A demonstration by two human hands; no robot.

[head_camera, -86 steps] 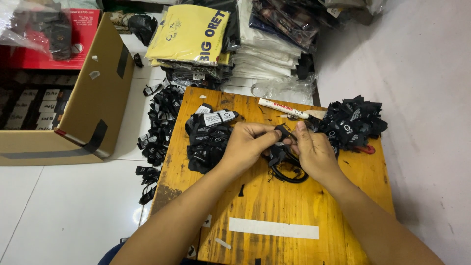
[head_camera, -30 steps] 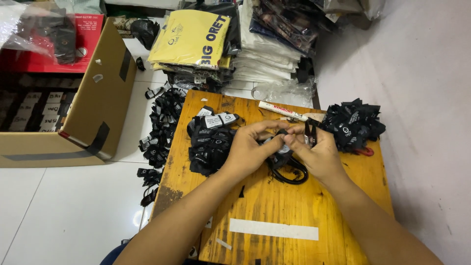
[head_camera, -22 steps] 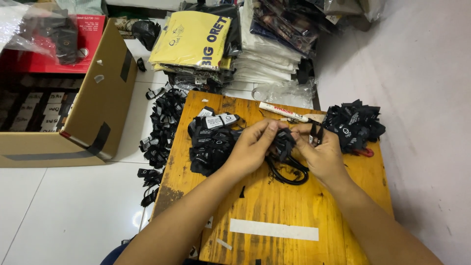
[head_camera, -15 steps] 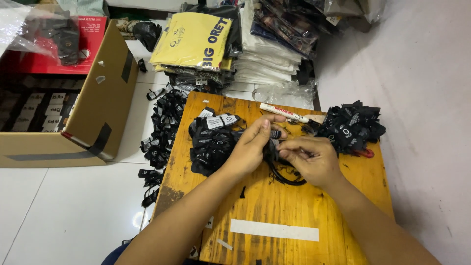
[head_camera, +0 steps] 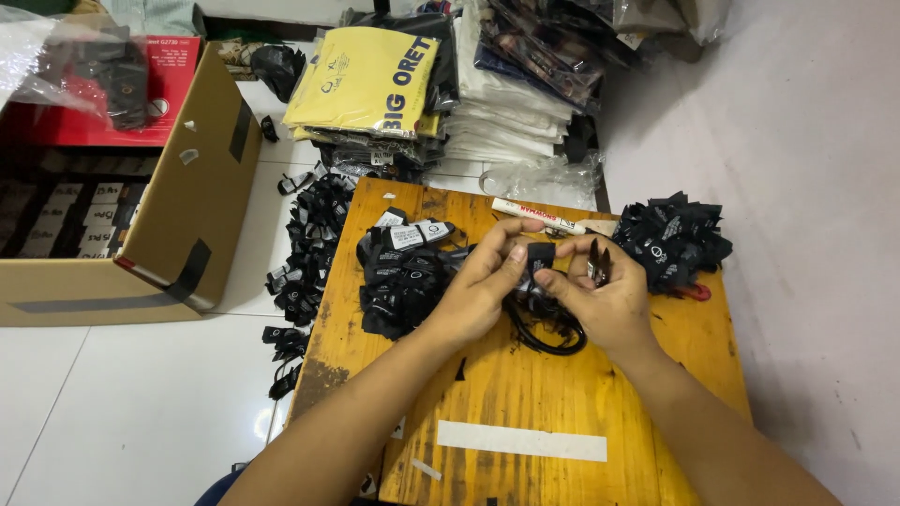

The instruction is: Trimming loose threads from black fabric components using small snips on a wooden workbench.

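A cardboard box [head_camera: 178, 215] is sitting at upper left, bagged garments [head_camera: 375, 80] are lying stacked at top centre, a white marker [head_camera: 536, 215] is resting nearby

A small black fabric label [head_camera: 539, 255] is pinched between the fingertips of the left hand [head_camera: 478, 290] and the right hand [head_camera: 605, 300], held just above a wooden table [head_camera: 525, 394]. Small snips [head_camera: 597, 262] are tucked in the right hand.
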